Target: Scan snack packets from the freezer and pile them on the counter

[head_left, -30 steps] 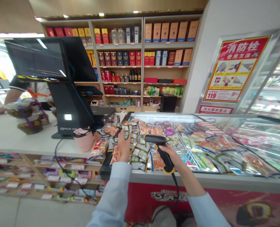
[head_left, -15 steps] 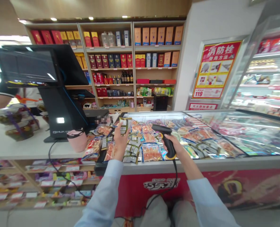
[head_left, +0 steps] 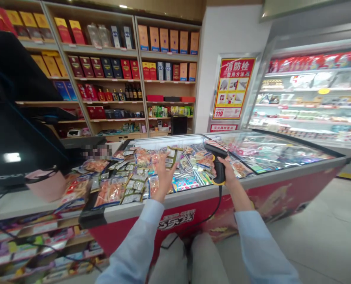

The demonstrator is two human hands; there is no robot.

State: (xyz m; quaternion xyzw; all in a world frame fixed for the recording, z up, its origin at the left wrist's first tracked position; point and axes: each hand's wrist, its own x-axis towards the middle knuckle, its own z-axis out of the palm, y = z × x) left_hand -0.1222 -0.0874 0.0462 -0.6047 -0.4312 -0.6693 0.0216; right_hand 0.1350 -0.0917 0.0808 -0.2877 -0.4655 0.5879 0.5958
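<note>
Head view: swung right over the last second, reach shifted along the freezer (head_left: 128,225). Holding an olive-and-silver packet (head_left: 171,156) between thumb and fingers of the left hand (head_left: 164,176), now over the right edge of the heaped packets (head_left: 135,183). Gripping a barcode scanner (head_left: 219,169) in the right hand (head_left: 230,174), fingers wrapped round the handle; now past the heap, so kept near the packet, not touching.

Head-height view, forward and down

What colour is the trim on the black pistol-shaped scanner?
The scanner has yellow trim, seen in the head view.
</note>
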